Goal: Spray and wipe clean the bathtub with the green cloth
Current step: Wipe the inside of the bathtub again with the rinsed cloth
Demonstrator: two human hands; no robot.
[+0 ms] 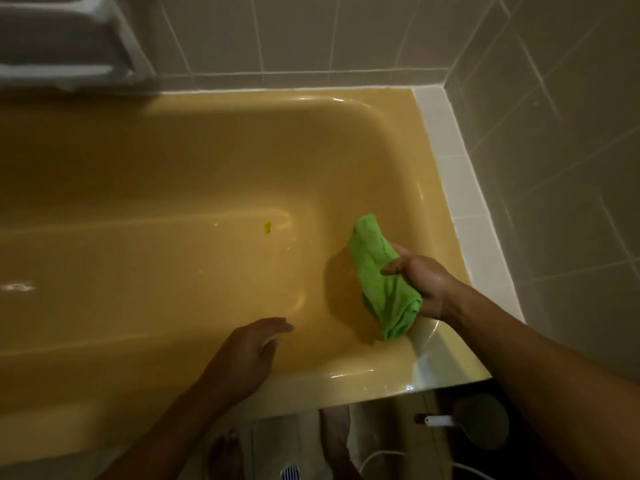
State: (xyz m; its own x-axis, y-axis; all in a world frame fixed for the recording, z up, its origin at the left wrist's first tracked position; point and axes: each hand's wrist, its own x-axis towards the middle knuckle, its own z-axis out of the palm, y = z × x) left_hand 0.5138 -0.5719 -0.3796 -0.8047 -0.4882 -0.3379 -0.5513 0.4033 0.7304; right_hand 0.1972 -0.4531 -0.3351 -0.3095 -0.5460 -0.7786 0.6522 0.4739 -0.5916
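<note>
Head view: your right hand (424, 284) grips the bunched green cloth (382, 278) against the bathtub (173, 161) end wall, your left hand (247, 358) hangs loose over its near rim, a yellow speck (267, 227) on its floor suggesting wiping remains.

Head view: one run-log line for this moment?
right hand: holds green cloth | left hand: open, over bathtub | cloth: bunched, near tub's end

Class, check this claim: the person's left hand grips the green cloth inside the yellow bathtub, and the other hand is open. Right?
No. In the head view the right hand grips the green cloth inside the yellow bathtub; the left hand is the open one.
</note>
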